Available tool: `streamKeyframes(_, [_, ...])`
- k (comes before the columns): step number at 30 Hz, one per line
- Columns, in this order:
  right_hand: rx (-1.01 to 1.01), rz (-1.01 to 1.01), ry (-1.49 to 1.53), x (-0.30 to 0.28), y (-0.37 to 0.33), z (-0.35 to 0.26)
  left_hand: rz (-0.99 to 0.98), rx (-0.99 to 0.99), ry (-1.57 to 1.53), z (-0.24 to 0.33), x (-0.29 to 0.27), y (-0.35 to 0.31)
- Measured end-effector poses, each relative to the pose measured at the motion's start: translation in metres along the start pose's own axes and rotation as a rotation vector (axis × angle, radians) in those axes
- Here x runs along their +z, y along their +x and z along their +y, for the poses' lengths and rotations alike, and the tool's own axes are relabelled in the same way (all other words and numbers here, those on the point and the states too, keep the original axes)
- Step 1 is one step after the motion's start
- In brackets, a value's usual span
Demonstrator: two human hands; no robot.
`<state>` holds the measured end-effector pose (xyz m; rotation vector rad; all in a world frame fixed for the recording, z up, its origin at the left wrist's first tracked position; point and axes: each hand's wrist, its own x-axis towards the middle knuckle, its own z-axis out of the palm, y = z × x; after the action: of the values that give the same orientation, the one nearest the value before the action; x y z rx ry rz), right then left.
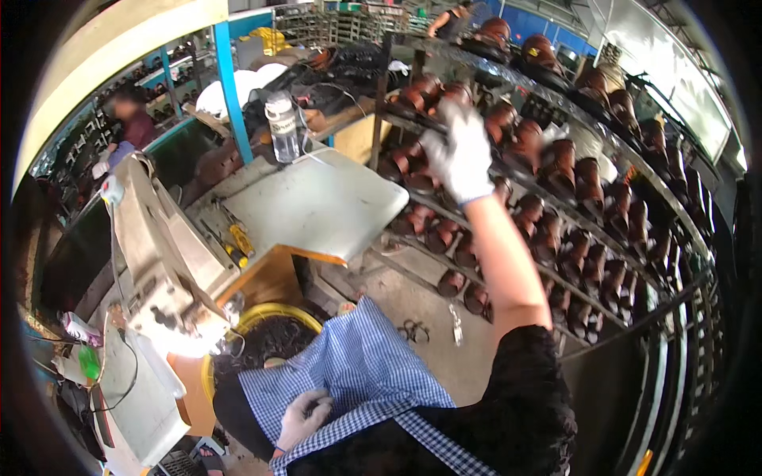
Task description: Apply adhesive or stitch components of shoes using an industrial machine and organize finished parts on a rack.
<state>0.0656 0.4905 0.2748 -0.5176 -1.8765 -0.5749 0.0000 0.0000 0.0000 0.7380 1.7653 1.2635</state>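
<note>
Nearest to my camera, a black sleeve (532, 397) runs out to the right forearm (508, 262), with a blue-and-white checked apron (357, 357) draped beside it. From my distant seat I see the right hand (460, 155), white-gloved, raised in front of a metal rack (508, 71) packed with brown shoes (560, 159). Its thumb and fingers look parted with nothing between them, but blur stops me telling whether any fingertip touches a shoe. The left hand (304, 418), gloved too, rests on the apron with its fingers curled; I cannot tell whether they pinch the cloth.

My main worry is crowding: the shoes stand close together on their tiers, so a hasty grab at one could tip its neighbour over the edge. If the glove is slick, a shoe might slip, and the fisheye bend makes depth hard for me to judge, so the hand could strike a rail. Off to the left, a water bottle (283, 139) stands upright on the pale surface (341, 198); a careless arm swing that way could knock it down. Near the pale machine (151, 238), a yellow-handled tool (238, 238) lies loose and might roll if bumped.
</note>
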Motion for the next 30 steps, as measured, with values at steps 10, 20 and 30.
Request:
streamKeyframes(10, [-0.047, -0.185, -0.459, 0.035, 0.115, 0.135, 0.149, -0.237, -0.121, 0.017, 0.013, 0.021])
streamKeyframes(20, [0.595, -0.535, 1.413, -0.07, -0.122, -0.134, 0.266, 0.131, -1.381, 0.038, 0.023, 0.075])
streamKeyframes(30, [0.93, -1.272, 2.156, -0.063, -0.25, -0.216, 0.582, 0.244, -1.379, -0.01, -0.007, 0.009])
